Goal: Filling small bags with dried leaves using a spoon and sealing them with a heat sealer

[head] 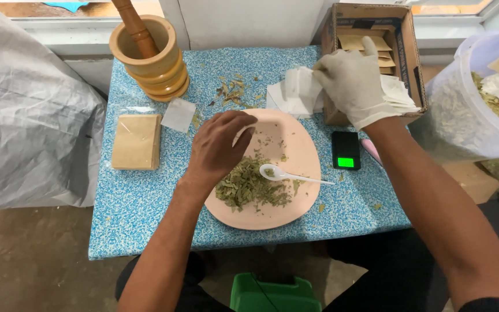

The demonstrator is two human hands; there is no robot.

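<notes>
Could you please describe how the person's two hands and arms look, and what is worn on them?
The left hand is bare, with no glove, ring or watch visible. The right hand wears a thin white disposable glove that ends at the wrist. Both forearms are uncovered; no sleeve shows on the left arm, and only a dark sleeve edge appears near the right elbow at the picture's lower corner.

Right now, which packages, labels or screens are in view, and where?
Cardboard box: table's far right, open, brown, holding tan packets.
Pocket scale: right of the pink plate, black with a lit green screen.
Tan packet stack: table's left, flat, rectangular.
Plastic tub: right edge, translucent.
</notes>
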